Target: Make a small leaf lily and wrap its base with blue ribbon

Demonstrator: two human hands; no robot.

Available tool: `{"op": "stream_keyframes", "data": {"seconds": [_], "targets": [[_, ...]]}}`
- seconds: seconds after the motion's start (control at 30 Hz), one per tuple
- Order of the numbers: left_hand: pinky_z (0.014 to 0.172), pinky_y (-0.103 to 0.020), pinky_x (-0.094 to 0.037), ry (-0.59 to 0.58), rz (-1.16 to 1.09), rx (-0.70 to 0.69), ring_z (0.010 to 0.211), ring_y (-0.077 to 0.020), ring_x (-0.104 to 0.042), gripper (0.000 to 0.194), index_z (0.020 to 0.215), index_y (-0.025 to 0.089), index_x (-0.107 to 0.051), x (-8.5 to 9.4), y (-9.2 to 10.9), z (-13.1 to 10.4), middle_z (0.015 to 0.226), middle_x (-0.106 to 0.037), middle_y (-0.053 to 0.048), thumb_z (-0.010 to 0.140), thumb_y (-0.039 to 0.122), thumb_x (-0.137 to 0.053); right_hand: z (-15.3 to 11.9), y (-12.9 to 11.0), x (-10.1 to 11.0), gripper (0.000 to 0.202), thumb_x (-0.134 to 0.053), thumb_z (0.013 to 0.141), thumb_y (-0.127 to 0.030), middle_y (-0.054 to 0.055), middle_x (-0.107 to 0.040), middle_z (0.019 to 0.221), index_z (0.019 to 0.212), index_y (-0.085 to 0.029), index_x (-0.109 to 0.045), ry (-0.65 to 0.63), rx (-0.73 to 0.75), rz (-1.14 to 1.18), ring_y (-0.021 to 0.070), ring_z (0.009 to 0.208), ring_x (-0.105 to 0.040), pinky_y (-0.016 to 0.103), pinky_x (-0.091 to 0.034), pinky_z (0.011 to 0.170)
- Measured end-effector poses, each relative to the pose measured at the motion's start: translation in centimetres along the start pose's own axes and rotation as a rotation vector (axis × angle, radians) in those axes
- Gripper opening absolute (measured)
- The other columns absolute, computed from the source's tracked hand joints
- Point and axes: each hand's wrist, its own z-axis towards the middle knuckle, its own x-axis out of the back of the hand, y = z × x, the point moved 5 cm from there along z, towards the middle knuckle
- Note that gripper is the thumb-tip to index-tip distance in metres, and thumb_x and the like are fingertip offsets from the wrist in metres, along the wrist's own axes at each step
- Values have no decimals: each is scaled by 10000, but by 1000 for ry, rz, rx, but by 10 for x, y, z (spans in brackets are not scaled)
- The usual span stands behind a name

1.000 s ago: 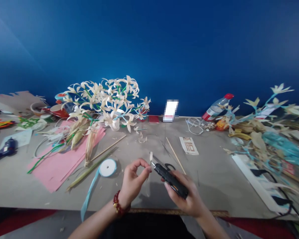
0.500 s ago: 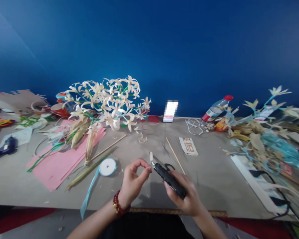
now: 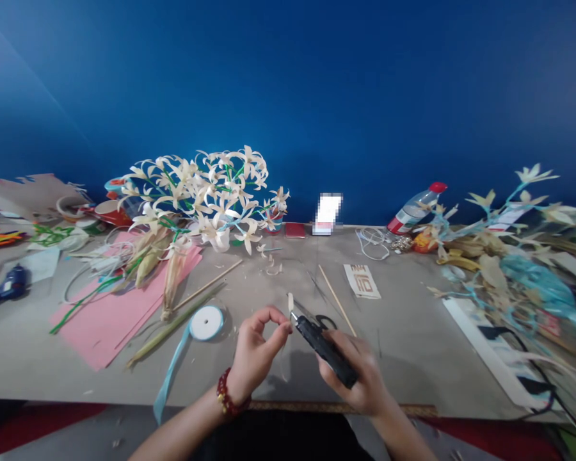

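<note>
My left hand point(image 3: 262, 342), with a red bead bracelet on the wrist, pinches the lower end of a small pale petal-like piece point(image 3: 290, 301) between thumb and fingertips. My right hand point(image 3: 358, 371) is wrapped round a black glue gun point(image 3: 324, 349), whose silver nozzle points up and left. That nozzle sits right beside the pale piece; whether they touch I cannot tell. Black-handled scissors point(image 3: 325, 322) lie on the table just behind the glue gun, partly hidden by it. Left of my left hand lies a roll of light blue ribbon point(image 3: 207, 323), its loose end trailing over the table's front edge.
Cream flowers point(image 3: 221, 192) stand at the back left, behind pink paper sheets point(image 3: 120, 314). A blue glue gun point(image 3: 12, 285) lies far left. Thin sticks point(image 3: 338, 301) and a printed packet point(image 3: 361, 282) are ahead. On the right are a bottle point(image 3: 415, 211) and a white power strip point(image 3: 494, 358).
Almost nothing differs. Both hands keep their holds, the nozzle staying beside the pale piece, and the whole view has shifted very slightly.
</note>
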Motion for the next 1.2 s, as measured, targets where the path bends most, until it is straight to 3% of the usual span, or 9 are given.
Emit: {"op": "stream_keyframes", "data": {"seconds": [0.63, 0.8, 1.0, 1.1, 1.2], "targets": [[739, -266, -437, -10, -46, 4, 736, -168, -570, 152, 744, 175, -633, -1, 1, 1, 731, -652, -16, 850, 278, -666, -1, 0, -4, 135, -480, 840, -166, 38, -664, 746, 957, -228, -507, -78, 17, 42, 200, 618, -651, 285, -486, 547], [743, -259, -428, -21, -52, -12, 741, -162, -565, 147, 745, 179, -631, 0, 3, 1, 737, -644, -13, 861, 266, -656, -9, 9, -7, 129, -484, 868, -202, 39, -672, 750, 990, -226, -517, -99, -2, 15, 203, 624, -657, 285, -487, 560], [711, -241, -417, -18, -125, -10, 737, -151, -548, 153, 757, 181, -620, 8, -2, -1, 758, -619, -10, 861, 285, -662, -28, 47, -6, 240, -506, 888, -266, 86, -730, 856, 1108, -178, -542, -184, -148, -222, 233, 724, -711, 284, -501, 622], [710, -234, -418, 1, -159, 14, 737, -148, -539, 160, 764, 182, -623, 14, -12, 0, 755, -610, -8, 845, 304, -686, -38, 85, -2, 272, -549, 867, -283, 84, -739, 825, 1113, -171, -576, -321, -346, -498, 247, 721, -717, 278, -462, 595], [704, -230, -421, 27, -184, 59, 729, -146, -536, 180, 765, 184, -621, 20, -24, 2, 747, -610, -6, 832, 330, -704, -46, 125, 12, 302, -546, 886, -298, 90, -739, 820, 1159, -173, -575, -354, -562, -712, 250, 681, -708, 270, -403, 540]]}}
